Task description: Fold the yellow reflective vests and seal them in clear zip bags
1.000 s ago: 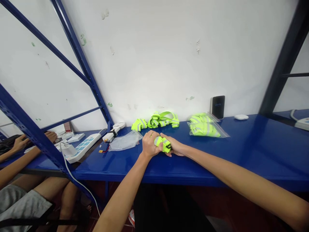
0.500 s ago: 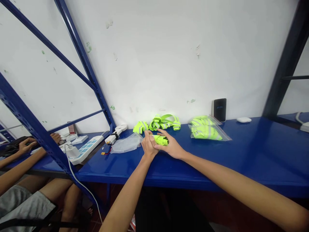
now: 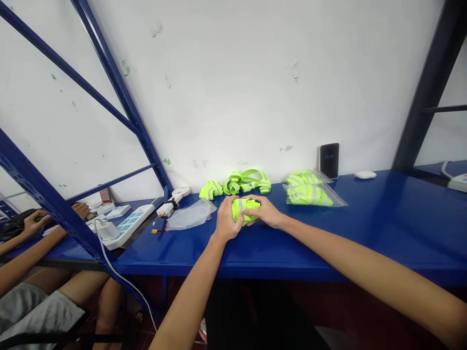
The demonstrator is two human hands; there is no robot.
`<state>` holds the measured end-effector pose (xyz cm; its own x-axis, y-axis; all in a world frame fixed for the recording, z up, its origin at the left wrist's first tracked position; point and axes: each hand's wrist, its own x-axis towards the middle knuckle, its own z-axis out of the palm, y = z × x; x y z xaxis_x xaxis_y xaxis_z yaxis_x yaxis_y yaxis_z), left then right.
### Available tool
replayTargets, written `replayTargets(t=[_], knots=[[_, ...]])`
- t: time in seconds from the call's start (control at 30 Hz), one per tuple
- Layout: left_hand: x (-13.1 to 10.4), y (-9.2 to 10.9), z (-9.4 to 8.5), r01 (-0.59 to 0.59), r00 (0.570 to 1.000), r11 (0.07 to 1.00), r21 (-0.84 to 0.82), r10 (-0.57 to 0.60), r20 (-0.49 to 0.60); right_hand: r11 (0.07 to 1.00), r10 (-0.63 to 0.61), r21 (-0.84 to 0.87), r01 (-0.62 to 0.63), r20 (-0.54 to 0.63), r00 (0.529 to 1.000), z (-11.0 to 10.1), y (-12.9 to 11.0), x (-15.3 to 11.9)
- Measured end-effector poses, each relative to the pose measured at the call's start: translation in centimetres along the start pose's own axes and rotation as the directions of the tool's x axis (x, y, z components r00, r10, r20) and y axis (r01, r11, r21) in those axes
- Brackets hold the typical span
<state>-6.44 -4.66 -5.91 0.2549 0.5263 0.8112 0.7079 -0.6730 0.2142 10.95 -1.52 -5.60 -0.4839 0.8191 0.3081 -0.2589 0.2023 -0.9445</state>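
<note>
Between my two hands is a rolled neon-yellow reflective strap [image 3: 240,206] with a silver-grey band, held above the blue table [image 3: 328,243]. My left hand [image 3: 226,219] is closed around its left side. From the right, my right hand [image 3: 269,212] grips the roll with thumb and fingers. Behind them, against the wall, lie a small folded bundle of reflective strap [image 3: 210,190] and a looser, looped reflective strap [image 3: 248,182]. A flat clear plastic bag [image 3: 191,215] lies left of my hands. Farther right, a clear zip bag [image 3: 308,189] holds more neon-yellow strap.
A dark phone-like device [image 3: 329,160] leans on the wall beside a white case [image 3: 365,174]. At left are a small white fan [image 3: 178,194], a power strip [image 3: 133,226] and a blue rack post [image 3: 54,204]. Another person's hands [image 3: 36,221] are beyond the post.
The rolled strap has turned in my hands, so its silver-grey band and more of its face show. My left hand has opened out from its tight wrap to hold the side.
</note>
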Motion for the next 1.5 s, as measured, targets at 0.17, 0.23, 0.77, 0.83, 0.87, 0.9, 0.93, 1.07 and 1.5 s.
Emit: replayTargets(t=[0.17, 0.23, 0.77, 0.83, 0.87, 0.9, 0.93, 1.07, 1.5], knots=[[0.4, -0.6, -0.3, -0.045, 0.999, 0.984, 0.170, 0.048, -0.016, 0.999, 0.024, 0.025, -0.020, -0.166, 0.986, 0.5, -0.8, 0.2], [0.3, -1.1, -0.3, 0.057, 0.996, 0.960, 0.275, -0.037, -0.076, 0.999, 0.030, 0.036, -0.023, -0.209, 0.978, 0.4, -1.0, 0.4], [0.0, -2.1, 0.8, 0.275, 0.898, 0.752, 0.599, -0.423, 0.118, 0.964, 0.017, -0.219, -0.149, -0.509, 0.861, -3.4, 0.2, 1.6], [-0.2, -2.0, 0.9, 0.290, 0.904, 0.700, 0.653, -0.424, 0.054, 0.968, 0.011, -0.210, -0.138, -0.514, 0.858, -3.7, 0.3, 1.7], [-0.2, -2.0, 1.0, 0.313, 0.895, 0.665, 0.678, -0.445, 0.023, 0.967, 0.006, -0.214, -0.136, -0.518, 0.855, -3.8, 0.4, 1.8], [-0.3, -2.0, 1.0, 0.343, 0.877, 0.633, 0.694, -0.480, 0.006, 0.965, 0.002, -0.223, -0.139, -0.523, 0.852, -4.0, 0.5, 1.8], [-0.4, -2.0, 1.0, 0.370, 0.853, 0.609, 0.702, -0.522, 0.003, 0.962, -0.001, -0.233, -0.144, -0.528, 0.849, -4.1, 0.6, 1.9], [-0.2, -2.1, 0.6, 0.389, 0.822, 0.614, 0.686, -0.567, 0.042, 0.965, -0.012, -0.229, -0.130, -0.533, 0.846, -4.3, 0.7, 2.0], [0.2, -1.5, 0.3, 0.177, 0.983, 0.845, 0.505, -0.176, -0.049, 0.923, 0.271, 0.369, -0.107, -0.429, 0.862, -3.5, -0.5, 2.1]])
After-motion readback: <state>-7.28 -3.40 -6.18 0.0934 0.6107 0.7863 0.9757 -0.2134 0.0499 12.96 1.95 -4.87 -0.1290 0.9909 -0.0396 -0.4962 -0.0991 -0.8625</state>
